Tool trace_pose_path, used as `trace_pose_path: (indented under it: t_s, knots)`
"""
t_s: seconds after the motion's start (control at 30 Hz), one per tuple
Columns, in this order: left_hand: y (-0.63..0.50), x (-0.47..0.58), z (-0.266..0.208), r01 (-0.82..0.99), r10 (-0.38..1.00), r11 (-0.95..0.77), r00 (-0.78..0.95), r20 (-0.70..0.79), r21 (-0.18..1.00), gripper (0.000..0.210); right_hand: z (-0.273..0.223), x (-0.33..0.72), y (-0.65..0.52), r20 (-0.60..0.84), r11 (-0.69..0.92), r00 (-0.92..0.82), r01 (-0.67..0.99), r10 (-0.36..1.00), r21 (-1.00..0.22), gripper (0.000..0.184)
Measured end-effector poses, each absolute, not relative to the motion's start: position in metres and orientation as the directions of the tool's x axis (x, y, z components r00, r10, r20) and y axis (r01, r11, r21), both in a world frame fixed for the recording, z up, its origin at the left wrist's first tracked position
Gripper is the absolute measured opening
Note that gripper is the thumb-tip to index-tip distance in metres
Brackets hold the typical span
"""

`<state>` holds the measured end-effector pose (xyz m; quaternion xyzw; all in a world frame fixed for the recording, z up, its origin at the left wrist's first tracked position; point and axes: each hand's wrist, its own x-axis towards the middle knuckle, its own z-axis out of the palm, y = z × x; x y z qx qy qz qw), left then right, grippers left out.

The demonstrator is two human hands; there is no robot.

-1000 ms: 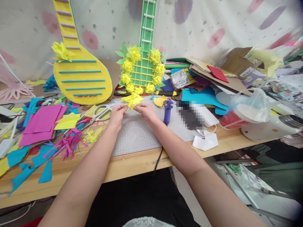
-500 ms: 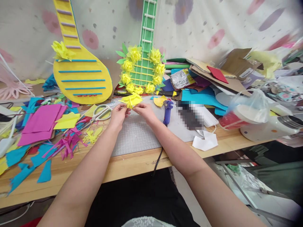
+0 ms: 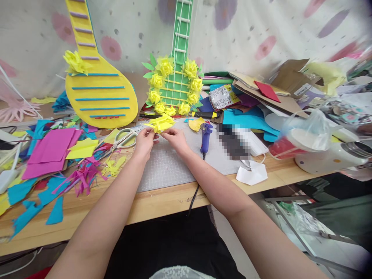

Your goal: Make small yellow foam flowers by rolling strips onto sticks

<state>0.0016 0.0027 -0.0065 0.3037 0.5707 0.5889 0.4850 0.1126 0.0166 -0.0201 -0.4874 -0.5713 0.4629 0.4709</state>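
A yellow paper flower (image 3: 161, 124) is held up over the grey cutting mat (image 3: 162, 166). My left hand (image 3: 144, 140) pinches it from the left. From the right, the fingers of my right hand (image 3: 175, 138) are closed on its lower edge. Behind it stands a green paper guitar (image 3: 178, 83) ringed with similar yellow flowers and green leaves. A yellow paper lute-like instrument (image 3: 101, 93) leans at the left with blue strips and one flower. Right of my hands lies a purple glue gun (image 3: 206, 138); scissors with pale handles (image 3: 125, 138) rest on the left.
Magenta paper sheets (image 3: 49, 151) and blue scraps (image 3: 55, 193) cover the table's left side. At the right are a white mask (image 3: 251, 173), a bagged red-and-white cup (image 3: 299, 141), a spotted flask (image 3: 322, 159) and piled cardboard (image 3: 290, 81). A black cord (image 3: 194, 199) crosses the table edge.
My right hand has shifted slightly left along the flower's base. The flower has turned a little between my fingers, while the things on the table stay put.
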Motion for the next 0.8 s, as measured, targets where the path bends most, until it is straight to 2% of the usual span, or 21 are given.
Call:
trace_pose_path:
  t_s: [0.17,0.37,0.63,0.8]
  knots:
    - [0.0038,0.0008,-0.0062,-0.193,0.914,0.109,-0.367,-0.174,0.975,0.004,-0.0252,0.1119,0.0197,0.055,0.072,-0.139,0.118,0.989,-0.99,0.015]
    - [0.006,-0.0008,-0.0076,-0.227,0.896,0.052,-0.42,-0.146,0.973,0.006,-0.0286,0.1099,0.0178,0.083,0.118,-0.14,0.258,0.987,-0.959,0.017]
    - [0.0029,-0.0004,-0.0016,-0.456,0.915,0.125,-0.29,-0.28,0.881,0.007,-0.022,0.1116,0.0164,0.024,0.073,-0.154,0.326,0.988,-0.942,0.02]
    - [0.0005,0.0016,0.0008,-0.497,0.929,0.129,-0.243,-0.28,0.858,0.011,-0.023,0.1131,0.0195,-0.009,0.039,-0.158,0.301,0.987,-0.953,0.022]
